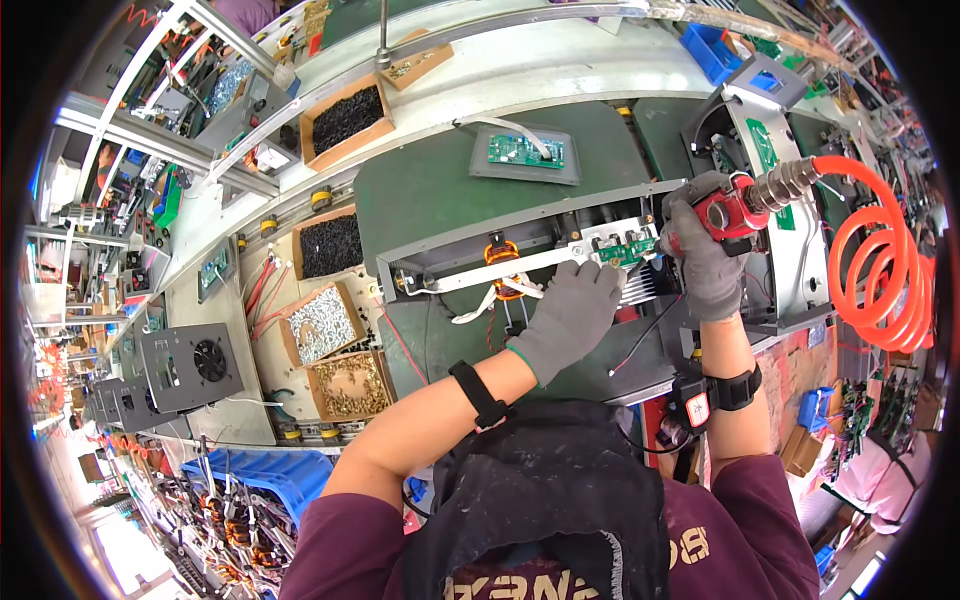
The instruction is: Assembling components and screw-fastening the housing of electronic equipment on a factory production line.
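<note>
My right hand [710,265], in a grey glove, is wrapped round a red air driver [728,212] at the right end of an open grey metal housing [450,240]. An orange coiled air hose [880,250] runs from the tool's metal coupling. My left hand [575,305], also gloved, has its fingers stretched out against a small green circuit board [625,250] and the pale metal bar beside it; the fingertips are partly hidden. Inside the housing sits a copper-wound coil [503,265] with white leads. The driver's tip cannot be made out.
Behind the housing lies a grey panel with a green board [525,152]. To the left are boxes of black screws [345,120], silver screws [322,325] and brass-coloured parts [350,385]. A fan-fitted grey case [195,365] stands farther left. Another open housing [775,200] is at the right.
</note>
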A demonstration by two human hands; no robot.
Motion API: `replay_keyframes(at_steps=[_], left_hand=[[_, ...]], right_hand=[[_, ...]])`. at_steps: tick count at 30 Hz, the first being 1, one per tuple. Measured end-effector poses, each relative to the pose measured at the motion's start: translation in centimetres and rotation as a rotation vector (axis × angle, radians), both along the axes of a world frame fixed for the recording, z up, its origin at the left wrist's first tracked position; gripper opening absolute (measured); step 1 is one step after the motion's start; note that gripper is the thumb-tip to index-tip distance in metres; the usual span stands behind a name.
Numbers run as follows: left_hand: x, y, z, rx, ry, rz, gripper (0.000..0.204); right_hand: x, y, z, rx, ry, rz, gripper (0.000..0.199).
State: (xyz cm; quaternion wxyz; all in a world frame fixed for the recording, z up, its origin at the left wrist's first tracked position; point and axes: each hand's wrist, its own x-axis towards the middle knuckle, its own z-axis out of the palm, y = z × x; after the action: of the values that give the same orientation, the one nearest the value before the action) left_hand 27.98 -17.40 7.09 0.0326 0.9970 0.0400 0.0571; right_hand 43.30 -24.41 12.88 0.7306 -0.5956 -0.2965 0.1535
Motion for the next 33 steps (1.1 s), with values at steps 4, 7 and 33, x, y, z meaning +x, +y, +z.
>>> replay_keyframes(at_steps=[4, 7, 33], left_hand=[[-0.5, -0.2, -1.5, -0.015, -0.112, 0.021, 0.042], [-0.6, -0.2, -2.4, -0.006, -0.201, 0.024, 0.043], [-41.9, -1.9, -5.5, -0.926, 0.823, 0.384, 0.031]], right_hand=[[-0.1, -0.2, 0.6, 0.029, 0.026, 0.039, 0.022], [0.0, -0.5, 1.4, -0.057, -0.01, 0.102, 0.021], [-11.4, -15.1, 3.4, -0.63, 0.315, 0.183, 0.036]])
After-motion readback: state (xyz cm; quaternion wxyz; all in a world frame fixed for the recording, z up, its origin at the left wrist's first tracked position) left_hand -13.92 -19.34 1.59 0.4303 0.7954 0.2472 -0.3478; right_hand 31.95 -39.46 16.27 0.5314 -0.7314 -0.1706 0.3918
